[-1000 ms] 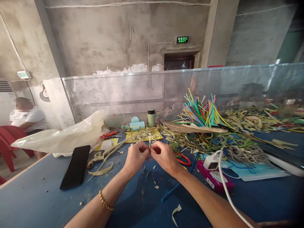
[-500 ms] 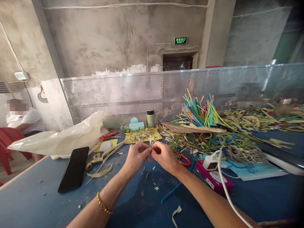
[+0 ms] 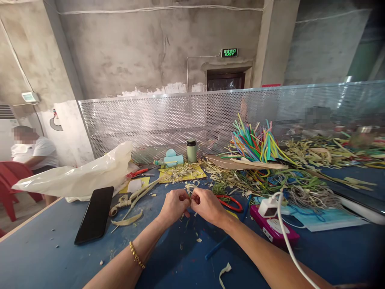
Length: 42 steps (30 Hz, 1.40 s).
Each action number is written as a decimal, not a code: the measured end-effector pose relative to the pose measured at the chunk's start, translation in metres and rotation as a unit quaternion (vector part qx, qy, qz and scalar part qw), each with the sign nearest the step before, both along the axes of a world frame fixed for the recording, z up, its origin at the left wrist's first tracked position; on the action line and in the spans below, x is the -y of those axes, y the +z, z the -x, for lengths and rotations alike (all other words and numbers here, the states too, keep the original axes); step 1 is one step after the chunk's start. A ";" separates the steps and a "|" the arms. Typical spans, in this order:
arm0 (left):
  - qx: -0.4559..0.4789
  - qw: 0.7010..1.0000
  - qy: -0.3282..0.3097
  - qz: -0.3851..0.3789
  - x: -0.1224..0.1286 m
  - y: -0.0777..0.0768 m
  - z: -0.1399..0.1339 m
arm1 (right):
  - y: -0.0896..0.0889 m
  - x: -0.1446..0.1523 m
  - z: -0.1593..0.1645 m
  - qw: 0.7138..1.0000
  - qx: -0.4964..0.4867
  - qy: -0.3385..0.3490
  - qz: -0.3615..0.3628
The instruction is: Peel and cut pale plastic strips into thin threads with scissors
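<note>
My left hand (image 3: pixel 174 205) and my right hand (image 3: pixel 208 204) meet over the middle of the blue table (image 3: pixel 168 261). Both are closed in a pinch on a small pale piece of dried plant strip (image 3: pixel 190 186), whose light tips poke up between the fingers. Its lower part is hidden by the fingers. Just beyond the hands lies a yellow sheet (image 3: pixel 197 173) strewn with short pale scraps. The red handles of a pair of scissors (image 3: pixel 237 206) rest to the right of my right hand. A blue pipe cleaner (image 3: pixel 218 245) lies under my right forearm.
To the left are a black phone (image 3: pixel 94 214), a cream plastic sheet (image 3: pixel 75 178) and red-handled pliers (image 3: pixel 136 173). Behind stands a green bottle (image 3: pixel 191 151). Coloured pipe cleaners (image 3: pixel 255 140) and dried strips are heaped right, near a magenta box (image 3: pixel 272 226) with a white cable (image 3: pixel 284 233).
Both hands have dipped slightly towards me, still pinching together. The pale tips between the fingers now sit lower and lean more sideways. The view has shifted a little.
</note>
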State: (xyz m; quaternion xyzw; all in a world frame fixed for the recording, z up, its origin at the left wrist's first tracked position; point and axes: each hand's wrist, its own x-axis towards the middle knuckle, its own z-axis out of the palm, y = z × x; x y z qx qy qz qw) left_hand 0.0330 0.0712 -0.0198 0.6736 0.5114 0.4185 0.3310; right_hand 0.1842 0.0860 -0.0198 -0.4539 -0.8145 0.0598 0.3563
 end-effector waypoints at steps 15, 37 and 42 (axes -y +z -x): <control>0.127 0.992 0.000 0.005 -0.005 0.001 0.000 | -0.002 -0.004 0.001 0.997 -0.075 0.020 0.018; 0.117 0.992 0.037 -0.033 0.002 0.015 -0.002 | 0.006 0.000 0.001 0.994 -0.111 0.016 0.000; 0.078 0.994 0.048 -0.066 0.006 0.017 0.000 | 0.012 0.002 -0.002 0.992 -0.110 0.050 0.016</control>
